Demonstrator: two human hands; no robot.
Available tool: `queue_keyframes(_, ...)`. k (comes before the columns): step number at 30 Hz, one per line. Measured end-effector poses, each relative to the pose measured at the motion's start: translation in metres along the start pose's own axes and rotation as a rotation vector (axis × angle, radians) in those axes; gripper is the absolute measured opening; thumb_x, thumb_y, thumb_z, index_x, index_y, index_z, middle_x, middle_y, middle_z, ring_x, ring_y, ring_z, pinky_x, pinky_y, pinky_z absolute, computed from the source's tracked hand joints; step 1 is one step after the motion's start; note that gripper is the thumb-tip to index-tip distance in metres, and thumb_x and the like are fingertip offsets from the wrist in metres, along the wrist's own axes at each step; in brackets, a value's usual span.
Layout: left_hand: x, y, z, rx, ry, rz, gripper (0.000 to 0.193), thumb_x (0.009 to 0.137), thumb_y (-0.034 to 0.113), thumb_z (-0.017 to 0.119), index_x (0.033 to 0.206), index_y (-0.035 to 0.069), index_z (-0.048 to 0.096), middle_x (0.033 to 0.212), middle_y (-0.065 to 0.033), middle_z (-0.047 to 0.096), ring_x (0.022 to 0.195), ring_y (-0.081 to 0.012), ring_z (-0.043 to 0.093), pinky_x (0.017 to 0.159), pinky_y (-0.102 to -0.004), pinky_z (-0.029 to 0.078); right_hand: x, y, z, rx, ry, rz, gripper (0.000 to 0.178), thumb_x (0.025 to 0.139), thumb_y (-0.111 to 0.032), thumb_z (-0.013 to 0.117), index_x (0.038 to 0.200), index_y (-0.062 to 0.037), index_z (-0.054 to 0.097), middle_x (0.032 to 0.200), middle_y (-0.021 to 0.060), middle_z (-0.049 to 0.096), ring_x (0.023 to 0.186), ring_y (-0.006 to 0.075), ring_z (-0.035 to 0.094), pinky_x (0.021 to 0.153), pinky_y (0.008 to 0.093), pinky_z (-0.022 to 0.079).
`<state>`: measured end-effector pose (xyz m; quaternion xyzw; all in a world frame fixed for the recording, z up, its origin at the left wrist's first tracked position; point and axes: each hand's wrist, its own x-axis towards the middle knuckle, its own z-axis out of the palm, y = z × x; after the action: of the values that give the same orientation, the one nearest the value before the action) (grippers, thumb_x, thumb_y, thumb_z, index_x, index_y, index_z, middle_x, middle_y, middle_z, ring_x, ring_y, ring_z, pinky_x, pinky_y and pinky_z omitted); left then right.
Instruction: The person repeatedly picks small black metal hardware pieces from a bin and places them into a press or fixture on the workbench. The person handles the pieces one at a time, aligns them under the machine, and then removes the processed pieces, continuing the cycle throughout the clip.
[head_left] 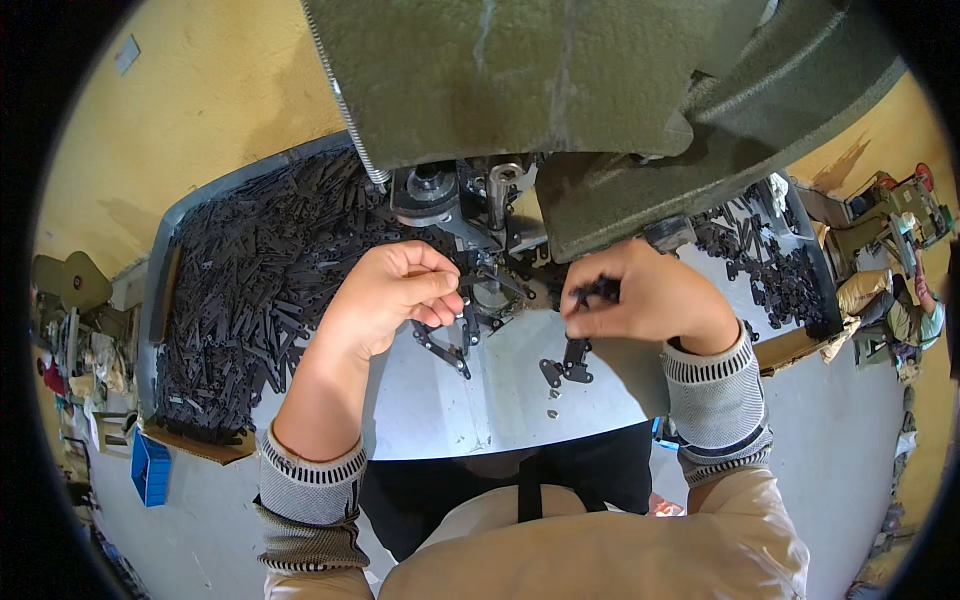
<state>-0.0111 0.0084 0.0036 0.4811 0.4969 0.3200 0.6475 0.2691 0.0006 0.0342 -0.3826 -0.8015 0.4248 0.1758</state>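
My left hand (398, 290) is closed in a pinch just left of the machine's working point. What it holds, if anything, is too small or hidden to name. My right hand (655, 300) grips small black metal brackets (600, 290) between thumb and fingers, right of the same point. Between my hands, the green machine's metal tooling (492, 240) stands over a round base (494, 296) with black strips around it. Joined black strips (440, 352) lie below my left hand. More black brackets (566, 370) and small silvery pieces (553, 403) rest below my right hand.
The large olive machine head (520, 80) hangs low over the far side of the worktable (480, 415). A big heap of flat black strips (260, 270) fills the left side, and loose black brackets (775, 275) cover the right. A blue bin (151, 468) stands on the floor at left.
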Motion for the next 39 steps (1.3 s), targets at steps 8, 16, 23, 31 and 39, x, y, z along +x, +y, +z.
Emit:
queue_keyframes(8,-0.003,0.004,0.001,-0.048,0.024,0.026,0.014,0.084,0.008,0.067,0.09,-0.003,0.062,0.074,-0.0121,0.066,0.058,-0.0143,0.063,0.053,-0.0227,0.051,0.008,-0.005,0.029,-0.401,-0.292,0.0,0.028,0.074,-0.03,0.072,0.081,-0.004,0.064,0.066,0.0098,0.062,0.063,0.0288,0.061,0.058,0.0384,0.045)
queue_keyframes(16,-0.009,0.008,-0.003,-0.097,0.092,0.167,0.008,0.089,0.013,0.06,0.09,0.004,0.061,0.07,-0.0031,0.06,0.058,-0.0072,0.052,0.053,-0.0192,0.041,0.017,0.008,0.021,-0.121,0.258,-0.022,0.028,0.084,-0.027,0.067,0.097,-0.0021,0.064,0.082,0.0167,0.066,0.077,0.034,0.063,0.069,0.0375,0.049)
queue_keyframes(23,-0.014,0.013,-0.014,-0.23,0.259,0.375,0.005,0.083,0.006,0.055,0.083,0.005,0.059,0.07,0.0027,0.054,0.059,-0.0037,0.048,0.05,-0.0164,0.035,0.033,0.005,0.05,-0.213,0.621,-0.164,0.029,0.077,-0.019,0.077,0.095,-0.0016,0.064,0.082,0.0092,0.064,0.071,0.0234,0.059,0.067,0.0328,0.048)
queue_keyframes(31,-0.012,0.011,-0.01,-0.19,0.289,0.337,0.006,0.081,0.006,0.055,0.084,0.004,0.06,0.069,0.0028,0.053,0.059,-0.0044,0.05,0.051,-0.0172,0.036,0.041,0.0,0.057,-0.295,0.615,-0.296,0.02,0.073,-0.02,0.08,0.083,-0.005,0.072,0.072,0.0088,0.065,0.061,0.0218,0.06,0.057,0.0303,0.047)
queue_keyframes(39,-0.01,0.009,-0.008,-0.163,0.319,0.299,0.008,0.08,0.005,0.056,0.085,0.003,0.061,0.068,0.0018,0.054,0.058,-0.0056,0.05,0.051,-0.0183,0.037,0.037,-0.003,0.052,-0.292,0.536,-0.302,0.017,0.075,-0.014,0.078,0.091,-0.0073,0.073,0.072,0.0083,0.064,0.064,0.0192,0.059,0.059,0.0303,0.047)
